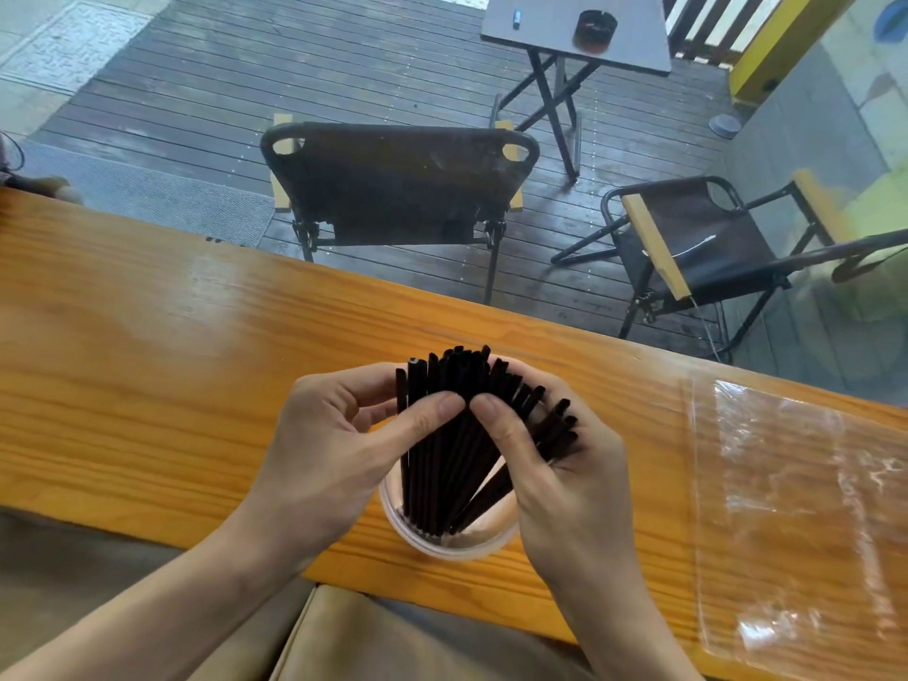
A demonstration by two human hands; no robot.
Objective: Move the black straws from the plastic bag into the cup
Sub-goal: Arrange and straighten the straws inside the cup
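Observation:
A bundle of several black straws (454,464) stands fanned out in a clear plastic cup (444,545) on the wooden counter. My left hand (324,454) wraps the bundle from the left, thumb pressed on the straws. My right hand (565,479) holds it from the right, thumb beside the left thumb and fingers behind the straws. The clear plastic bag (796,508) lies flat on the counter to the right, and no straws show inside it.
The orange wooden counter (147,361) runs across the view, its far edge dropping to a dark deck. Two folding chairs (400,184) stand beyond it, and a small grey table (580,27) with an ashtray is further back. A tan cushion (393,641) lies below the counter.

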